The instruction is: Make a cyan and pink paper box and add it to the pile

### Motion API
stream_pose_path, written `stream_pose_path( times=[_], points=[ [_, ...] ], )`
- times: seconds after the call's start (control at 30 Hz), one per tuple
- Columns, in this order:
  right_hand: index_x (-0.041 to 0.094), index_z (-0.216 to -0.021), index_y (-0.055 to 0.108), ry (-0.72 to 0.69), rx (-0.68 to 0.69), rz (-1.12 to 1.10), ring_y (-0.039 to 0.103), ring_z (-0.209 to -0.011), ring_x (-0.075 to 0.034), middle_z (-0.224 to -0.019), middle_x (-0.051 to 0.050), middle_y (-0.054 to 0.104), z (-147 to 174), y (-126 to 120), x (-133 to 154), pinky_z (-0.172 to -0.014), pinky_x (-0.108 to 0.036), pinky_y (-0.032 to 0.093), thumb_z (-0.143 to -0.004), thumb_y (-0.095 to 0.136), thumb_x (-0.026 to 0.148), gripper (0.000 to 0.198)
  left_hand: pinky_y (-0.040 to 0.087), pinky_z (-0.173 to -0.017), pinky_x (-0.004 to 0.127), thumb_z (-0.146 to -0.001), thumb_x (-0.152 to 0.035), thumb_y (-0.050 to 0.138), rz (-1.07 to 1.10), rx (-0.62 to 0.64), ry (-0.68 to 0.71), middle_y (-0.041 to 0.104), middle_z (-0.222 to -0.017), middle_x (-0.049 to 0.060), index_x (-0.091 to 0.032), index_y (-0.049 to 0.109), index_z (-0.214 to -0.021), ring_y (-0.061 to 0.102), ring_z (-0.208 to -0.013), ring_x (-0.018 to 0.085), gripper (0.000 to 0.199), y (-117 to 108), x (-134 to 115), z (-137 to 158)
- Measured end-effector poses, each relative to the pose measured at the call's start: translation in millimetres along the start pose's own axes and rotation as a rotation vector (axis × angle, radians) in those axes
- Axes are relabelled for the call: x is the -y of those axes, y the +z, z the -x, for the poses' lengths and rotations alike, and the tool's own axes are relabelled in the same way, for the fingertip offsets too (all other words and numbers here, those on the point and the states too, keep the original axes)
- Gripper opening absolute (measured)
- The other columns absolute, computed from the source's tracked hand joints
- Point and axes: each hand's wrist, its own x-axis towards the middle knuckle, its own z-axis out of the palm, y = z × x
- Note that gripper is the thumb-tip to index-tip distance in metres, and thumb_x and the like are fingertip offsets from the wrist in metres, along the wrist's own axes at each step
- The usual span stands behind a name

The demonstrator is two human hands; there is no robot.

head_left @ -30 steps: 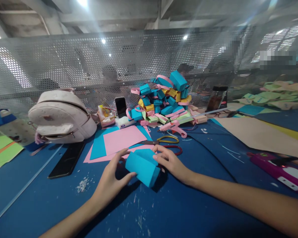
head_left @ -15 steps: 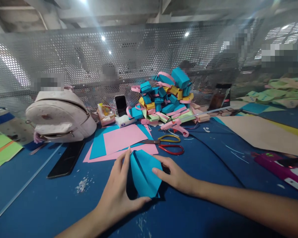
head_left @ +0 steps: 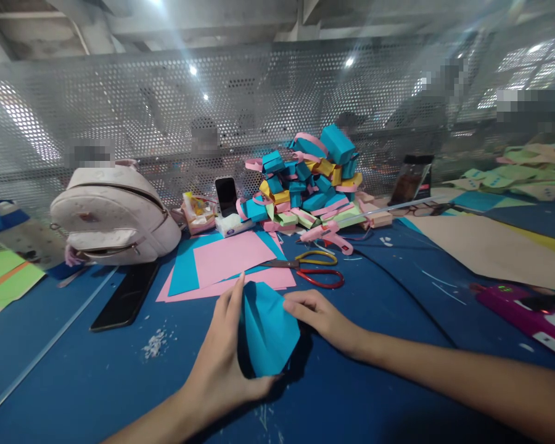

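A creased piece of blue paper [head_left: 269,330] is held over the blue table in front of me, its faces folded at angles. My left hand [head_left: 229,345] grips it along the left side, fingers at the top edge and thumb under the bottom edge. With thumb and fingers my right hand [head_left: 317,317] pinches its upper right edge; part of those fingers is hidden behind the paper. Just beyond lie scissors [head_left: 300,264] with one yellow and one red handle, beside pink sheets [head_left: 234,258] and a blue sheet [head_left: 182,271].
A pink glue gun [head_left: 328,236] lies before a heap of folded paper baskets [head_left: 300,185]. On the left are a white backpack [head_left: 115,216], a black phone [head_left: 124,299] and white scraps [head_left: 155,344]. A purple device [head_left: 522,314] and a beige sheet [head_left: 494,246] lie right.
The blue paper has turned and tilted slightly between my hands. My right thumb has shifted from the paper's face up to its upper right edge. My left hand keeps its hold.
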Motion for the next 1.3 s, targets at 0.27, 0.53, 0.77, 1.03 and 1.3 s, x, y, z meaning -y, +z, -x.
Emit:
stream_pose_path(
  times=[0.27,0.53,0.77,1.03,1.3],
  points=[
    [0.019,-0.057,0.037,0.034,-0.079,-0.087,0.029,-0.055,-0.010,-0.058,0.005,0.030,-1,-1,1,-0.051,-0.025,0.023,-0.087,0.056,0.052,0.049,0.028,-0.111,0.062,-0.065,-0.028,0.077,0.013,0.013,-0.036,0.023,-0.150,0.015,-0.029,-0.003,-0.151,0.019,-0.141,0.041,0.118,-1,3,-1],
    [0.020,-0.058,0.033,-0.041,-0.149,-0.060,0.028,-0.053,-0.010,-0.059,0.005,0.027,-2,-5,1,-0.050,-0.025,0.025,-0.088,0.056,0.047,0.047,0.020,-0.114,0.062,-0.068,-0.033,0.077,0.079,-0.005,-0.086,0.010,-0.157,0.014,-0.029,-0.005,-0.151,0.012,-0.144,0.039,0.116,-1,9,0],
    [0.022,-0.106,0.051,-0.002,-0.046,-0.043,0.056,-0.083,-0.016,-0.092,-0.002,0.056,-1,1,0,-0.069,-0.027,0.046,-0.090,0.057,0.040,0.025,0.020,-0.113,0.064,-0.069,-0.033,0.076,0.122,-0.046,-0.079,0.014,-0.157,0.013,-0.032,-0.005,-0.151,0.009,-0.145,0.040,0.116,-2,8,1],
    [0.028,-0.136,0.041,-0.111,-0.086,0.120,0.050,-0.119,-0.023,-0.138,-0.009,0.046,2,4,4,-0.095,-0.040,0.045,-0.093,0.053,0.031,0.045,0.018,-0.113,0.065,-0.068,-0.032,0.077,0.141,-0.041,-0.048,0.010,-0.158,0.012,-0.033,-0.005,-0.151,0.008,-0.145,0.040,0.117,-3,7,2],
    [0.024,-0.122,0.059,-0.127,-0.042,0.189,0.058,-0.109,-0.024,-0.121,-0.008,0.063,2,5,6,-0.090,-0.039,0.049,-0.093,0.053,0.029,0.030,0.013,-0.114,0.064,-0.067,-0.035,0.080,0.162,-0.016,-0.040,0.006,-0.159,0.013,-0.032,-0.005,-0.151,0.006,-0.145,0.040,0.120,-4,8,5]
  ],
)
